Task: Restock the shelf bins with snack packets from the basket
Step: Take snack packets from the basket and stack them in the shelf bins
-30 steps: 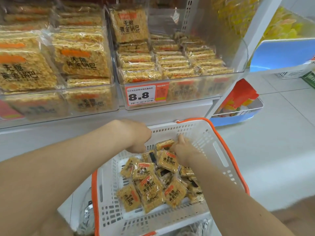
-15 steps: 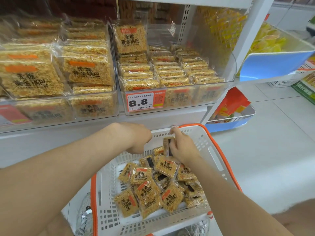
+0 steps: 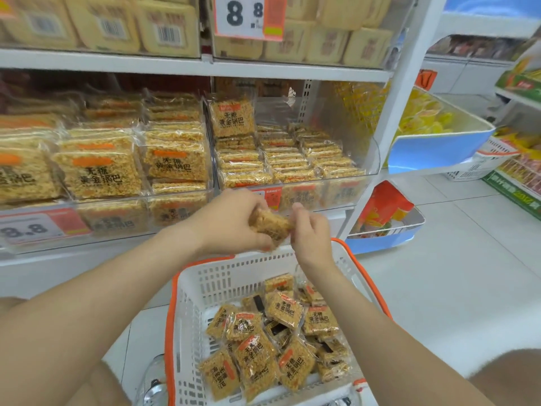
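**1. shelf** point(image 3: 292, 71): white, running across top & left of view, carrying clear bins of yellow snack squares.

**2. basket** point(image 3: 234, 278): white w/ orange rim, sitting low, nearest the viewer. It is holding a loose pile of basket packets point(image 3: 257, 356), plenty left, so task is prob. far from done.

**3. right bin** point(image 3: 371, 153): clear, w/ small packs lying in rows; back & right side are showing room. The left bin point(image 3: 111, 219) just beside it is looking packed w/ bigger packs.

**4. left hand** point(image 3: 231, 221): grip is clamping on the held packet point(image 3: 270, 223), fingers curling over its left half.

**5. right hand** point(image 3: 310, 230): grip is pinching the same packet's right end, one finger sticking up.

**6. price tag** point(image 3: 275, 197): on the right bin's front, mostly hiding behind the hands.

**7. held packet**: hanging in the air above the basket's far rim, just in front of the right bin, not yet in it.

**Handling note (est.)**: step in hand is prob. squaring the packet between both hands before shelving.
- Be turning it label-up & lifting it clear over the front wall.
- Be laying it flat on a row w/ room, matching the neighbours' direction.
- Be going easy on the squeeze; the crisp contents are likely cracking under pressure.
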A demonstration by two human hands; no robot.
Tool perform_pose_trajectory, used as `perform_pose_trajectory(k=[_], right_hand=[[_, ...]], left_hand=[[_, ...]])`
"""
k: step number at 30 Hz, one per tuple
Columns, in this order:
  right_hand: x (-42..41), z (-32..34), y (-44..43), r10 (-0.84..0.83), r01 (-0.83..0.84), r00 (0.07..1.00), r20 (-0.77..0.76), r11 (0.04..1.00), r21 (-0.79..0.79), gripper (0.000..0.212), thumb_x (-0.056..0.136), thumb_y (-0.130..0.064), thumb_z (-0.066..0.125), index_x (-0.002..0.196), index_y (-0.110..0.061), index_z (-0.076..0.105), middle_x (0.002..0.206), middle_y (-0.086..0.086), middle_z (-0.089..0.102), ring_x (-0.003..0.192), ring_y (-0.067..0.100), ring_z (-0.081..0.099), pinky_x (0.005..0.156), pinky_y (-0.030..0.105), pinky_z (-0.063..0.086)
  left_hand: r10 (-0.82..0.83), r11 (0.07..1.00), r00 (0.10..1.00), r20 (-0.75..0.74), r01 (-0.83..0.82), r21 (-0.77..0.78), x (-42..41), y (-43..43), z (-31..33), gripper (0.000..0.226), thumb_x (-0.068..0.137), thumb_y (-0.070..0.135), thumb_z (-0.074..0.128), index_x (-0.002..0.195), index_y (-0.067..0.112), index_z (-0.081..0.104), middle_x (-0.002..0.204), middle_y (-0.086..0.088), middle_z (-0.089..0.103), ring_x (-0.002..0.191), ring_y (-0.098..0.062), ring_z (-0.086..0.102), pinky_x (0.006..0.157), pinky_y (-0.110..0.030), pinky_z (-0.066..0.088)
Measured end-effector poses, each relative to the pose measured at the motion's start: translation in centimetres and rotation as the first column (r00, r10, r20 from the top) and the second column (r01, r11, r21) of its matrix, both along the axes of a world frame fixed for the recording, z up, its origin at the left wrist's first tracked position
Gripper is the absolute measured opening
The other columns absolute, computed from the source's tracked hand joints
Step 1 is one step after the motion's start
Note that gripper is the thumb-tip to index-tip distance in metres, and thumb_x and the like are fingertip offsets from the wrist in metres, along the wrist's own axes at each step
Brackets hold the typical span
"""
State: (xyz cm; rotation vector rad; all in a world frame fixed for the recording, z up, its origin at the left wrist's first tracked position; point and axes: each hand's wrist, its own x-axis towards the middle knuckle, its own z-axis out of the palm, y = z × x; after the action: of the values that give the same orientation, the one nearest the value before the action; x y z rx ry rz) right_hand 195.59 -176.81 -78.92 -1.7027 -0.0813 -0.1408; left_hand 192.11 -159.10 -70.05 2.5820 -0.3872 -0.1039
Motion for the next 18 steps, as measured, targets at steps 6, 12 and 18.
perform_pose_trajectory(k=[6,12,18], right_hand=[[-0.3,5.5,0.8,0.068,-0.088,0.941,0.331,0.995,0.047,0.015,0.099,-0.029,0.056,0.088,-0.022,0.062,0.066,0.004,0.051,0.059,0.025,0.045,0.053,0.044,0.039],[0.8,10.9,2.4,0.109,-0.132,0.972,0.209,0.986,0.104,0.021,0.092,-0.020,0.065,0.113,-0.024,0.069,0.094,0.016,0.074,0.077,0.032,0.075,0.068,0.052,0.063],[3.5,15.3,2.7,0.195,-0.204,0.960,0.202,0.979,0.026,0.033,0.091,-0.015,0.079,0.122,-0.018,0.067,0.084,0.004,0.076,0.072,0.018,0.070,0.067,0.038,0.060]], left_hand=[[0.200,0.721,0.960,-0.197,-0.281,-0.634,0.0,2.0,3.6,0.030,0.096,0.034,0.078,0.122,0.026,0.065,0.106,0.009,0.078,0.094,-0.003,0.074,0.086,-0.032,0.058],[0.303,0.555,0.911,-0.281,-0.408,-0.724,0.5,2.4,6.6,0.035,0.091,0.035,0.078,0.115,0.010,0.071,0.110,-0.001,0.079,0.107,-0.019,0.072,0.091,-0.045,0.054],[0.313,0.646,0.899,-0.305,-0.437,-0.626,0.8,1.8,7.5,0.043,0.077,0.027,0.094,0.112,0.029,0.069,0.103,0.003,0.079,0.092,-0.013,0.073,0.071,-0.028,0.049]])
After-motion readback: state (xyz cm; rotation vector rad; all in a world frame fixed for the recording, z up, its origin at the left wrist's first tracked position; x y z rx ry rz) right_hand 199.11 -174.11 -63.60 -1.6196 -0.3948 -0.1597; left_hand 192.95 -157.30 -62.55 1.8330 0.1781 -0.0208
